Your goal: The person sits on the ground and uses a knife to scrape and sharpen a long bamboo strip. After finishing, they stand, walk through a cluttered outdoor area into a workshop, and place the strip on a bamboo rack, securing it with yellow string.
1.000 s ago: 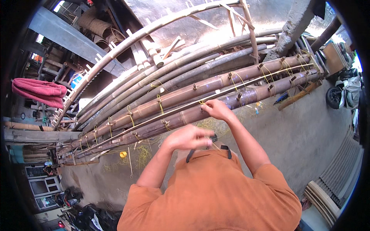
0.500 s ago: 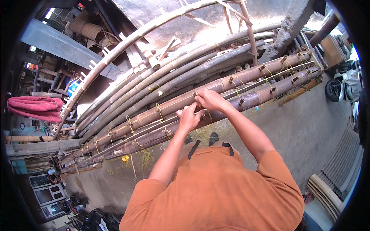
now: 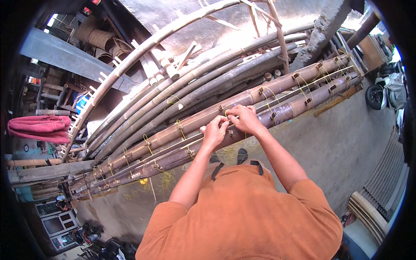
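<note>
Long brown bamboo poles (image 3: 286,97) lie bound side by side with yellow cord (image 3: 148,145) at several spots. Both hands meet at one binding near the middle of the bundle. My left hand (image 3: 215,131) pinches the yellow cord against the nearer pole. My right hand (image 3: 243,118) grips the same cord just to the right, its fingers curled over the pole. The knot itself is hidden under the fingers. Loose yellow cord (image 3: 229,152) hangs below the poles.
More bamboo poles (image 3: 186,93) are stacked behind the bound ones. A curved bamboo arch (image 3: 130,56) rises over them. A red cloth (image 3: 39,128) hangs at the left. A concrete pillar (image 3: 323,30) stands at the back right, a parked scooter (image 3: 383,89) at the far right.
A second ago my left hand was a fist near my chest and the right touched the poles alone. Both hands now work together at one binding on the bundle.
</note>
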Available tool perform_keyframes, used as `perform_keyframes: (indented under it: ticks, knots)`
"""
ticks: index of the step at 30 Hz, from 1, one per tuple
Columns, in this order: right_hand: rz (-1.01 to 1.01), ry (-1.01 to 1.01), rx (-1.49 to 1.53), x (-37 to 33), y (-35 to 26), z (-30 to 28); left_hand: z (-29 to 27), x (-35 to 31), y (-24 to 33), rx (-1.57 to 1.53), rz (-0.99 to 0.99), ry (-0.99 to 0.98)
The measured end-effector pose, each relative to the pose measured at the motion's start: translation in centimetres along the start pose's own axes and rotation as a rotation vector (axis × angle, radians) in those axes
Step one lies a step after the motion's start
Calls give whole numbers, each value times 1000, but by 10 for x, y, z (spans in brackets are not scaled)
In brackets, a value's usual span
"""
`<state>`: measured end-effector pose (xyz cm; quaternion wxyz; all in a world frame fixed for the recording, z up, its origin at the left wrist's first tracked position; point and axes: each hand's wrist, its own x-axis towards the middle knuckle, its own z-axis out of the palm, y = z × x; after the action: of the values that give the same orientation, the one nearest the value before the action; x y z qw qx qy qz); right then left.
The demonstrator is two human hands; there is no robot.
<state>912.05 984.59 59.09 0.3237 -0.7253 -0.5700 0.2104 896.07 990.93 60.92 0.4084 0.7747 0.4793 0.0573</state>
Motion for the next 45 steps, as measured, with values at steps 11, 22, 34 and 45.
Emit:
perform_keyframes:
  ticks: [11,22,34,45]
  knots:
    - [24,20,-47,-4,4,15,2,4,-10,-25,64,20]
    - [1,182,151,-15,-8,12,9,7,-20,-114,19,87]
    - [-85,-432,471,-71,-50,-44,28,4,-19,41,125,307]
    - [-69,-194,344,-117,-21,35,-32,99,20,-826,205,68]
